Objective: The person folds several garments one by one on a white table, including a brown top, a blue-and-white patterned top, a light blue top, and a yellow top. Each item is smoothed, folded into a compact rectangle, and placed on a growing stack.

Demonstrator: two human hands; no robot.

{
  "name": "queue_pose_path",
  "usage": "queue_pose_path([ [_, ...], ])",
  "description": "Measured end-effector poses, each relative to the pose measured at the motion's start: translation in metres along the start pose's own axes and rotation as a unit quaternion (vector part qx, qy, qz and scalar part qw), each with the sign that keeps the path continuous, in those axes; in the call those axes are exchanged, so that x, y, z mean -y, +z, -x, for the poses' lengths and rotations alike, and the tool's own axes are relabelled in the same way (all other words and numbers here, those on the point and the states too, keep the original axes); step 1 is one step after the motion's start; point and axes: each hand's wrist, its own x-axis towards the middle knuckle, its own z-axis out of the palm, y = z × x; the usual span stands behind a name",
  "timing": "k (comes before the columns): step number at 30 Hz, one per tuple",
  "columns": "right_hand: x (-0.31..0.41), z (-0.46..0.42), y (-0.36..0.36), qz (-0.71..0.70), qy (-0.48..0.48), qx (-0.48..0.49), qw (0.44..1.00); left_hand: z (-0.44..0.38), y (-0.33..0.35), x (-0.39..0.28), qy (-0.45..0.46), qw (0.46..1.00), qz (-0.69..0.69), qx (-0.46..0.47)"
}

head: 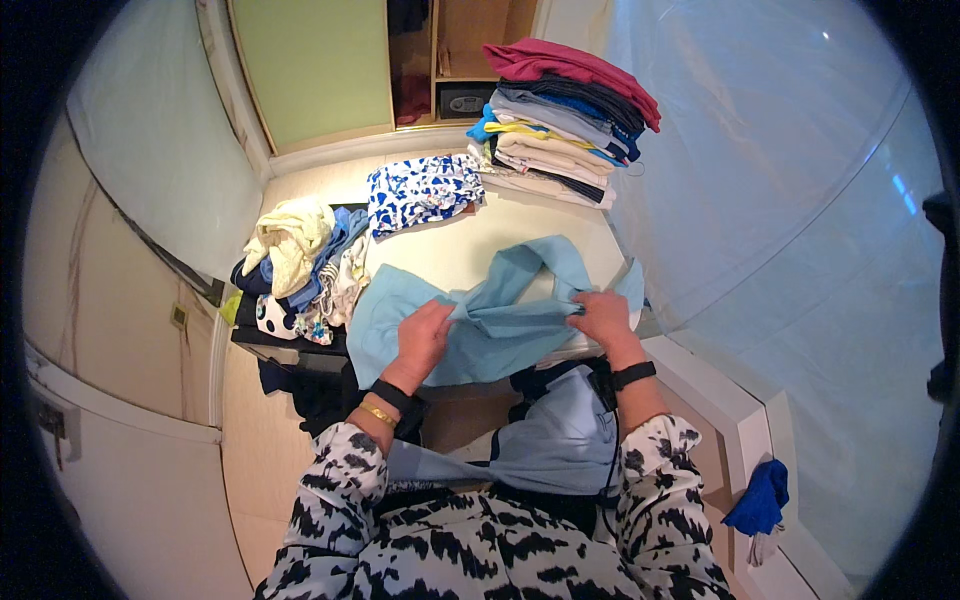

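A light blue garment point(480, 360) lies partly spread and bunched over the near part of a white table point(435, 259). My left hand point(424, 337) grips a fold of it left of the middle. On the right, my right hand point(602, 319) pinches another gathered part, with fabric bunched between thumb and fingers. A long strip of the cloth loops up beyond both hands, and a loose end sticks out past the right hand. The cloth hides the fingertips of both hands in part.
A tall stack of folded clothes point(555, 142) stands at the table's far right. Beside it lies a folded blue-and-white patterned garment point(424, 191). Loose clothes point(296, 262) heap on the left. A lighter blue garment point(559, 439) hangs below the table edge. Blue cloth point(761, 495) lies on the right ledge.
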Motion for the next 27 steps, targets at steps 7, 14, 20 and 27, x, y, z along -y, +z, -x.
queue_pose_path([
  [7,0.032,-0.032,0.007,-0.045,-0.064,-0.041,0.996,-0.006,-0.023,0.000,0.026,1.000,0.004,-0.012],
  [14,0.064,-0.069,0.035,-0.026,-0.064,-0.179,0.981,-0.015,-0.050,-0.001,0.062,0.997,-0.032,-0.035],
  [20,0.048,-0.082,0.032,0.093,-0.027,-0.027,0.995,-0.013,-0.056,0.007,0.093,0.992,-0.043,-0.067],
  [27,0.038,-0.066,0.023,-0.124,-0.177,0.063,0.974,-0.010,-0.055,0.006,0.084,0.993,-0.039,-0.073],
])
